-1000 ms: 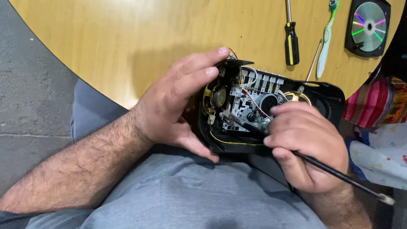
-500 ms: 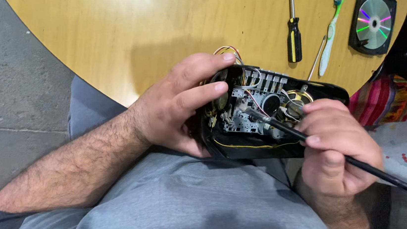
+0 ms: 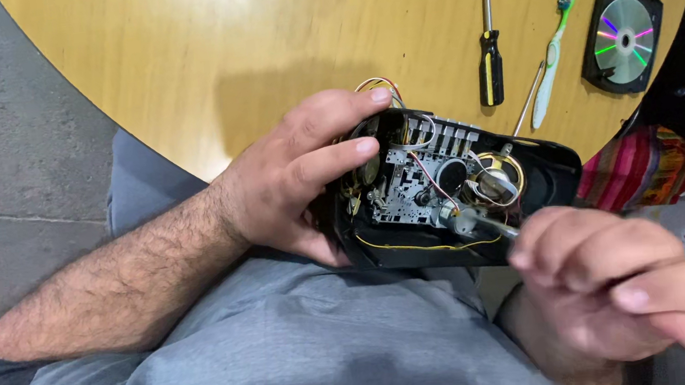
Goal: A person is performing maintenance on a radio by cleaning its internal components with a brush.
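Right hand [image 3: 619,283] nearest, blurred, fingers pinched on a thin tool shaft poking into opened black device [image 3: 451,194] over lap. Left hand [image 3: 299,180] clamped on device's left end. Beyond on wooden table [image 3: 220,53]: screwdriver [image 3: 490,53], toothbrush [image 3: 551,59], disc [image 3: 622,33].

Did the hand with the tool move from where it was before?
Yes. The right hand pulled back from the opened device, toward the person's body and rightward, away from the table.
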